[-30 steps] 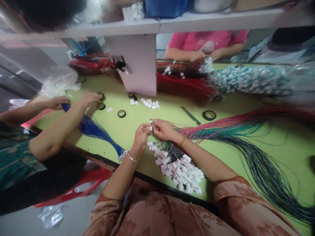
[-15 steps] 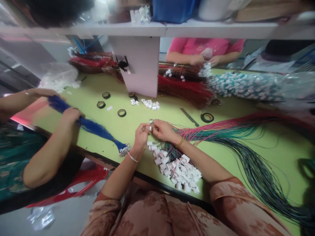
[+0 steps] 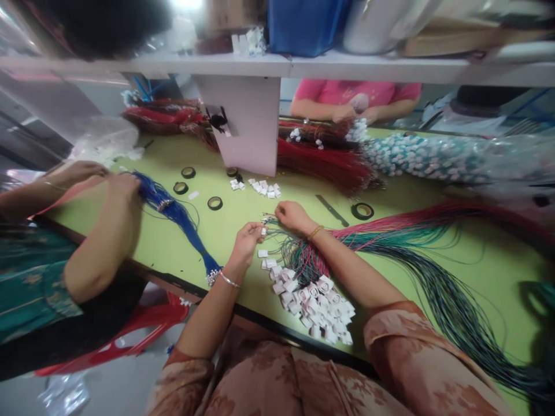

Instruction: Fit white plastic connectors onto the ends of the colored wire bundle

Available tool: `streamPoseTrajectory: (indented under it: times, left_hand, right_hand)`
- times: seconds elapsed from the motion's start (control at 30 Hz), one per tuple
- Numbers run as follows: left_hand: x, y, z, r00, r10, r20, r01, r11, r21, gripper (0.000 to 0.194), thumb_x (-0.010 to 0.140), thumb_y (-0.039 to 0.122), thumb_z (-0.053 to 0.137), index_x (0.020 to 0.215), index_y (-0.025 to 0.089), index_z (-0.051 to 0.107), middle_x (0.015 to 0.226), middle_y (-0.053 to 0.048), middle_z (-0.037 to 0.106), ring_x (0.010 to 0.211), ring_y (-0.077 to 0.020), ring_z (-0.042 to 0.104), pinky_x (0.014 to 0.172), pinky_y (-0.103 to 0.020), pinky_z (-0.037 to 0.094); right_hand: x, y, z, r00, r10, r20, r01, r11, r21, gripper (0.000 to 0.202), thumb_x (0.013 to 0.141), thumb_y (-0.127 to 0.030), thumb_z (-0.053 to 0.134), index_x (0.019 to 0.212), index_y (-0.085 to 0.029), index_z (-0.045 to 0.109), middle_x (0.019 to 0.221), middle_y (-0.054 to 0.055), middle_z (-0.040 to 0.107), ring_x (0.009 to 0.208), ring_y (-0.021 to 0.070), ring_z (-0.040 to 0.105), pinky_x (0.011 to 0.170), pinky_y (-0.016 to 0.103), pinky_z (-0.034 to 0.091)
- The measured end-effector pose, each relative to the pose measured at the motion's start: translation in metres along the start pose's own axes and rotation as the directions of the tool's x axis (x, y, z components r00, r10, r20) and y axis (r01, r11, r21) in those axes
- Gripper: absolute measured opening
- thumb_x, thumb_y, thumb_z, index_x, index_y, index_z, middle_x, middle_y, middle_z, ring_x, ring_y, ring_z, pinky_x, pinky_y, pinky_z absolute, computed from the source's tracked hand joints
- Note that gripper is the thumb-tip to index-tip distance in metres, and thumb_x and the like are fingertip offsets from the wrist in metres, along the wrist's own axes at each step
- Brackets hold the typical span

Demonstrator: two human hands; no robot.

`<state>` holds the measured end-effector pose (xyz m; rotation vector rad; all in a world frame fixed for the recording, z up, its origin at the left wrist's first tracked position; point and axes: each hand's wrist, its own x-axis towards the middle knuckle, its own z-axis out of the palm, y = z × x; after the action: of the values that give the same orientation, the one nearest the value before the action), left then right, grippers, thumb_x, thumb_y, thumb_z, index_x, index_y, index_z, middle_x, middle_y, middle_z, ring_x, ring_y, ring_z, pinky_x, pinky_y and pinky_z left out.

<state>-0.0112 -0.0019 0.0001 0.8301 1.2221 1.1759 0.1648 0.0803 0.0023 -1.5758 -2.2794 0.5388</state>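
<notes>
My left hand [image 3: 248, 242] pinches a small white plastic connector [image 3: 263, 231] between thumb and fingertips, with thin wires running from it to the right. Just beyond it, my right hand [image 3: 293, 216] is closed, its fingertips at the metal-tipped wire ends [image 3: 269, 216]; whether a wire is between them I cannot make out. Under my right forearm runs a bundle of pink, green and black wires [image 3: 359, 238]. Nearer to me lies a heap of white connectors [image 3: 318, 303] fitted on wires, with a single connector [image 3: 262, 253] at its upper left edge.
Black tape rolls [image 3: 214, 203], a dark flat blade [image 3: 332, 210] and loose white connectors [image 3: 264, 188] lie on the green table [image 3: 243, 271]. At left a co-worker's hands [image 3: 124, 193] handle blue wires [image 3: 182, 222]. Across the table sits a person in pink [image 3: 355, 95]. A shelf [image 3: 243, 67] crosses above.
My right hand has moved away from the connector, up and right to the wire ends. My left hand keeps the connector, slightly lower. The co-worker's hands have shifted along the blue wires.
</notes>
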Motion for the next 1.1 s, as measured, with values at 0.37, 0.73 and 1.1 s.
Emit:
streamPoseTrajectory:
  times: [0.37, 0.73, 1.1]
  left_hand:
    - [-0.003, 0.0, 0.003, 0.999, 0.006, 0.042, -0.005, 0.999, -0.031, 0.013, 0.071, 0.022, 0.074, 0.08, 0.015, 0.067, 0.085, -0.006, 0.071, 0.064, -0.0099, 0.055, 0.062, -0.024, 0.041]
    - [-0.003, -0.002, 0.004, 0.998, -0.003, 0.064, 0.008, 0.996, -0.09, 0.016, 0.073, 0.024, 0.075, 0.084, 0.015, 0.067, 0.09, -0.006, 0.071, 0.067, -0.0099, 0.055, 0.064, -0.024, 0.042]
    - [0.001, -0.006, 0.012, 0.991, -0.025, 0.131, 0.068, 0.94, -0.334, 0.008, 0.078, 0.019, 0.073, 0.081, 0.015, 0.067, 0.091, -0.005, 0.069, 0.078, -0.0112, 0.059, 0.077, -0.025, 0.048]
  right_hand:
    - [-0.001, -0.014, 0.002, 0.995, -0.085, 0.046, 0.089, 0.991, -0.098, 0.016, 0.092, -0.016, 0.051, 0.097, -0.015, 0.066, 0.104, 0.013, 0.066, 0.083, 0.0205, 0.059, 0.072, 0.029, 0.037]
    - [-0.013, -0.005, -0.005, 0.986, -0.059, -0.157, 0.063, 0.998, 0.02, 0.016, 0.093, -0.018, 0.045, 0.098, -0.014, 0.059, 0.095, 0.013, 0.067, 0.074, 0.0204, 0.054, 0.066, 0.03, 0.035]
    - [-0.055, -0.013, -0.005, 0.988, -0.095, -0.123, 0.149, 0.798, 0.584, 0.016, 0.081, -0.033, 0.058, 0.079, -0.017, 0.061, 0.064, -0.003, 0.055, 0.056, 0.0106, 0.044, 0.055, 0.022, 0.035]
